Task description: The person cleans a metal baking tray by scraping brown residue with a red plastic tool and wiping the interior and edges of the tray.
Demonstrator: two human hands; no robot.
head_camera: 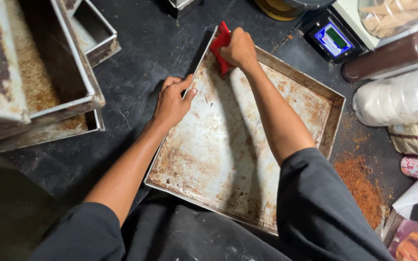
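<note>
A large, stained metal baking tray lies on the dark counter in front of me. My left hand grips the tray's left rim, thumb over the edge. My right hand is closed on a red scraper and presses it against the tray's far left corner. The scraper is mostly hidden under my fingers. Both my arms wear dark short sleeves.
Stacked rusty metal pans stand at the left. A digital scale, a brown bottle, a clear plastic bottle and packets crowd the right. Brown crumbs lie on the counter beside the tray's right edge.
</note>
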